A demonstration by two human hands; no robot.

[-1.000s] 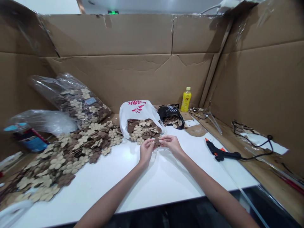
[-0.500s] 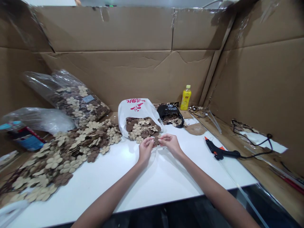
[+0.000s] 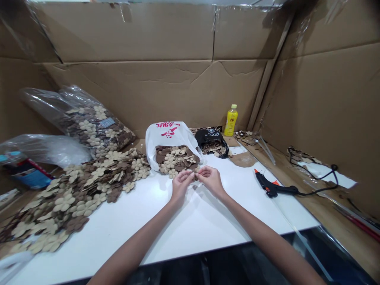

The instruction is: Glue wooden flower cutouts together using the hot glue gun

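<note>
My left hand (image 3: pixel 181 183) and my right hand (image 3: pixel 210 179) meet fingertip to fingertip over the white table (image 3: pixel 190 229), just in front of a white plastic bag (image 3: pixel 169 134) that spills brown and beige flower-shaped cutouts (image 3: pixel 175 160). Both hands pinch a small brown flower piece (image 3: pixel 194 176) between their curled fingers. The piece is mostly hidden by the fingers.
A big heap of flower cutouts (image 3: pixel 77 190) covers the table's left, with clear bags (image 3: pixel 86 122) behind it. A black bag (image 3: pixel 212 140) and yellow bottle (image 3: pixel 231 120) stand at the back. A black glue gun (image 3: pixel 273 188) with cord lies right. Cardboard walls (image 3: pixel 166 87) enclose the table.
The view has dipped slightly, so everything sits a little higher and left. Both hands stay together at the bag's mouth, still pinching the small piece.
</note>
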